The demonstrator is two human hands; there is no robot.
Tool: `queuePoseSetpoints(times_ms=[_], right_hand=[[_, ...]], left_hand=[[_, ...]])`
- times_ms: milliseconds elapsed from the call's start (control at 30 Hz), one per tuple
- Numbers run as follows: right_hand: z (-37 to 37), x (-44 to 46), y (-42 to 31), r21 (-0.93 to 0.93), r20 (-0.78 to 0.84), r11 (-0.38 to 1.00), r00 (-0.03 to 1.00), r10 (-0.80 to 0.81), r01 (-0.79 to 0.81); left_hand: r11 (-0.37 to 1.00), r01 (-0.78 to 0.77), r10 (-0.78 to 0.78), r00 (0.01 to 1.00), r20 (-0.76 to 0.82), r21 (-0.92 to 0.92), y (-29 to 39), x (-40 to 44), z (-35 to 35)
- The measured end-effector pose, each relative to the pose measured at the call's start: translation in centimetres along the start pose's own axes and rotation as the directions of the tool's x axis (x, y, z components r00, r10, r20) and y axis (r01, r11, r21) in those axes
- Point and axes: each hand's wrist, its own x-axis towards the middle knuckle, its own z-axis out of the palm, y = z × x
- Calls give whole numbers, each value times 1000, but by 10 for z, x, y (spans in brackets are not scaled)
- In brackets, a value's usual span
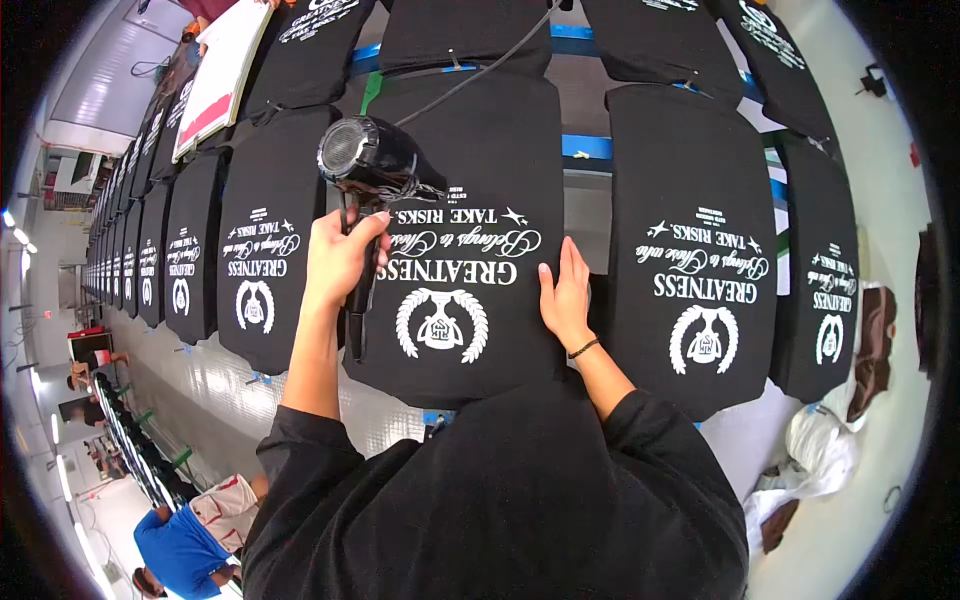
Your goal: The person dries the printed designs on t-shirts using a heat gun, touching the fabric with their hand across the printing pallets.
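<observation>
My left hand (pixel 338 258) is wrapped round the handle of a black hair dryer (pixel 368 158). The dryer is held over the left part of a black T-shirt (pixel 470 130) stretched on a flat board, its nozzle toward the shirt's middle. White lettering and a wreath emblem (pixel 442 326) are printed on that shirt, upside down from my side; the dryer and hand cover part of the lettering. My right hand (pixel 568 298), with a dark bracelet (pixel 583 347) at the wrist, lies along the shirt's right edge, fingers stretched out and holding nothing.
Matching printed shirts on boards flank mine, one on the left (pixel 262 240) and one on the right (pixel 700 240). The dryer's cord (pixel 490 68) runs over the shirt. A white screen frame (pixel 218 75) stands upper left. A person in blue (pixel 185 545) is lower left; white bundled plastic (pixel 822 440) lies right.
</observation>
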Motion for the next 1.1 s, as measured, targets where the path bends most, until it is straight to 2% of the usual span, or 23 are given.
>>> queuePoseSetpoints(times_ms=[200, 467, 533, 567, 633, 667, 733, 800, 900, 933, 1033, 1100], right_hand=[[16, 7, -2, 48, -3, 997, 998, 62, -62], [18, 9, -5, 32, 20, 993, 993, 117, -117], [20, 8, -5, -123, -51, 992, 998, 22, -29], [16, 9, -10, -121, -50, 992, 999, 18, -24], [8, 13, -19, -300, 9, 944, 990, -142, 139], [7, 16, -22, -321, 7, 927, 979, -203, 194], [4, 25, -28, -425, 149, 853, 953, -263, 302], [6, 34, -34, -408, 201, 826, 920, -335, 390], [16, 44, -37, -440, 205, 789, 904, -377, 429], [19, 48, -36, -459, 250, 768, 895, -371, 446], [22, 48, -37, -475, 303, 746, 882, -360, 467], [18, 46, -40, -457, 226, 770, 895, -385, 446]], left_hand=[[999, 35, -35, 999, -36, -17, -6, 9, -10], [997, 39, -36, 998, 55, -67, -8, 11, -3], [994, 61, -57, 997, 45, -91, -8, 8, -4], [990, 79, -76, 996, 37, -115, -8, 7, -4], [997, 30, -35, 998, -56, -75, -10, 3, -14], [998, 21, -26, 997, -70, -65, -14, -1, -24], [999, 36, -32, 989, -147, 24, -14, -14, -44], [996, 59, -42, 975, -217, 70, -25, -21, -68], [994, 69, -40, 954, -297, 89, -35, -32, -90], [992, 84, -49, 948, -315, 99, -38, -36, -93], [995, 92, -77, 957, -280, 38, -36, -53, -81], [995, 82, -90, 979, -183, -52, -32, -63, -60]])
